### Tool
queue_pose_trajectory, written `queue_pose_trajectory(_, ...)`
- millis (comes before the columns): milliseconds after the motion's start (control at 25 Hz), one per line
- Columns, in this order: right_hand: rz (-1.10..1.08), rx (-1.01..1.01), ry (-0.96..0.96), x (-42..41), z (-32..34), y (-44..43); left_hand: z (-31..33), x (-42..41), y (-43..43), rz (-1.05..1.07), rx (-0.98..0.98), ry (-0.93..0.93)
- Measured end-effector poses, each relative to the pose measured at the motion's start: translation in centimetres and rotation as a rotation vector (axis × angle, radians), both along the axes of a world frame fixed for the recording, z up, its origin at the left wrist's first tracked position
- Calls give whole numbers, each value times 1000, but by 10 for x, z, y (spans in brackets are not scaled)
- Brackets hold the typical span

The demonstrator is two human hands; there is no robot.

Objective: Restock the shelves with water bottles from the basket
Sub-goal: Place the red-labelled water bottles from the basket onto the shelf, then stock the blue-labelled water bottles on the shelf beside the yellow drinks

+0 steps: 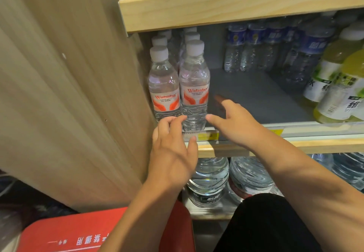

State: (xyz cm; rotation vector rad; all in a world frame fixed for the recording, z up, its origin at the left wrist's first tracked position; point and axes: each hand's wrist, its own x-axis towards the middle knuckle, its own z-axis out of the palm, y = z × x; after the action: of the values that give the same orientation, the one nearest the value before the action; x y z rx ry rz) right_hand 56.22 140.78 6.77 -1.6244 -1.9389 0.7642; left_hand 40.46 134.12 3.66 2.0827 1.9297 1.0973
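Two rows of white-capped water bottles with red-and-white labels stand at the left end of the grey shelf [256, 98]. The front right bottle [194, 86] and the front left bottle [163, 86] are upright at the shelf's edge. My left hand [173, 151] hovers just below them, fingers loosely curled, fingertips near the front bottles' bases, holding nothing. My right hand [234, 121] reaches over the shelf edge to the right of the front right bottle, fingers spread and empty. The red basket [78, 232] lies at the bottom left.
Blue-labelled water bottles [254, 48] stand at the shelf's back right, yellow-green drink bottles [338, 86] at the right. Large water jugs [208, 178] fill the shelf below. A wooden side panel [69, 94] bounds the left; a wooden shelf [216, 5] runs overhead.
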Motion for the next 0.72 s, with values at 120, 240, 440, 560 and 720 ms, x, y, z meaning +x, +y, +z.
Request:
queue_pose_trajectory(120, -44, 249, -369, 34, -9, -29, 0, 1, -3, -79, 19, 170)
queue_pose_trajectory(240, -83, 415, -599, 66, -15, -61, 4, 17, -8, -156, 2, 306)
queue_pose_trajectory(440, -193, 386, -767, 120, -20, -107, 15, 64, -12, -328, -22, 469)
queue_pose_trajectory(560, -287, 368, -804, 161, -19, -137, 20, 105, -15, -432, 0, 487)
queue_pose_trajectory(720, -456, 302, -848, 231, -23, -188, 19, 177, -24, -608, 17, 465)
